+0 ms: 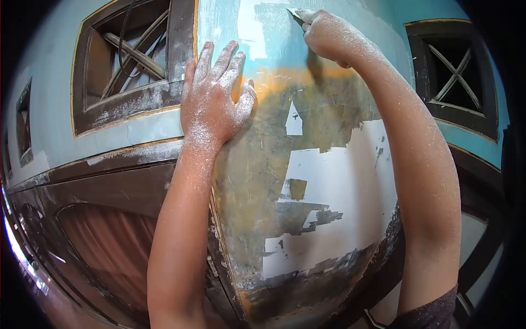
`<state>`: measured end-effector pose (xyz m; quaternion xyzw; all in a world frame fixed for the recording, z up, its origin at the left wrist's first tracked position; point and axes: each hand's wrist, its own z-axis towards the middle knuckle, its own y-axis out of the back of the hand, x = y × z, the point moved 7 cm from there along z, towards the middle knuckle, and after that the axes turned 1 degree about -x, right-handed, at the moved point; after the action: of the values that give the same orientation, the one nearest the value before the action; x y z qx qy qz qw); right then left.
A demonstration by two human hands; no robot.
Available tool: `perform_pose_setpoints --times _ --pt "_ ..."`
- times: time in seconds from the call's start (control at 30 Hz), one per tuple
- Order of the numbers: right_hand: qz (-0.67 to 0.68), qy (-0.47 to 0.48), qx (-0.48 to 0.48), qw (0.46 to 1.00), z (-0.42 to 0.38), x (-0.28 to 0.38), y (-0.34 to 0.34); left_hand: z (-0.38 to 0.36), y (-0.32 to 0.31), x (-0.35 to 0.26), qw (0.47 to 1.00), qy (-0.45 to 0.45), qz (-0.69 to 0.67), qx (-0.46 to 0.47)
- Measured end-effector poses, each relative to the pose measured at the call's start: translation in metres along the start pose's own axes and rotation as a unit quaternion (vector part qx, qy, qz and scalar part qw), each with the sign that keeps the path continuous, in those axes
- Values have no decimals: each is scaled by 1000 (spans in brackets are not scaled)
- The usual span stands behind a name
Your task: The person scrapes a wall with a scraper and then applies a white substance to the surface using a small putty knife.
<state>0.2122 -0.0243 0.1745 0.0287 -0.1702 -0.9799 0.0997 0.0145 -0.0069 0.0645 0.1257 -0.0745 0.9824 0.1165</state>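
Note:
My left hand (216, 93), dusted with white powder, lies flat with spread fingers on the wall, beside the dark window frame. Higher up and to the right, my right hand (331, 39) is closed around a scraper (296, 17). The scraper's tip is against the light blue upper part of the wall (274, 52). Below an orange band, the wall shows a stained brown-green surface (252, 164) with jagged white patches (356, 181). White dust also covers my right hand and forearm.
A dark wooden window frame (78, 93) with crossed slats is at the upper left, and another window frame (419, 82) stands at the right. A reddish-brown curtain (109, 236) hangs behind an opening at the lower left. Dark wooden trim runs below the windows.

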Motion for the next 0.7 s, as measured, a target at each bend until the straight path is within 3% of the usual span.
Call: perform_pose_setpoints --times 0.07,0.1,0.13,0.17,0.2,0.23,0.27,0.37,0.4,0.5,0.53,0.57,0.63,0.7 --pt "17 -27 17 999 6 -1 -4 0 0 0 1000 -3 0 -2" --pt "-162 51 55 984 16 9 -10 0 0 0 1000 -4 -1 -4" --pt "-335 127 90 929 24 17 -19 0 0 0 1000 -4 0 -6" --pt "-495 198 123 837 26 20 -30 -1 0 0 1000 -3 -3 -5" --pt "-282 91 54 954 31 18 -12 -1 0 0 1000 -2 -6 -6" --pt "-47 -22 -16 998 23 16 10 -1 1 0 1000 -1 -6 -5" --pt "-58 -9 23 998 13 26 20 -1 2 0 1000 -1 -7 -4" --pt "-85 23 0 996 41 19 8 -2 2 0 1000 1 -8 -13" --pt "-152 -66 40 985 5 41 38 -2 2 0 1000 3 -9 -13" --pt "-190 -42 51 980 21 42 34 -2 2 0 1000 3 -23 -18" --pt "-88 -44 27 995 36 36 23 -3 1 0 1000 -2 -24 -20" --pt "-86 -42 25 995 52 26 19 -3 1 0 999 -9 -25 -23" --pt "-33 -165 85 982 48 22 19 -2 2 0 999 -10 -24 -23" --pt "-169 -31 28 985 22 53 46 -3 2 1 1000 2 -14 -4"
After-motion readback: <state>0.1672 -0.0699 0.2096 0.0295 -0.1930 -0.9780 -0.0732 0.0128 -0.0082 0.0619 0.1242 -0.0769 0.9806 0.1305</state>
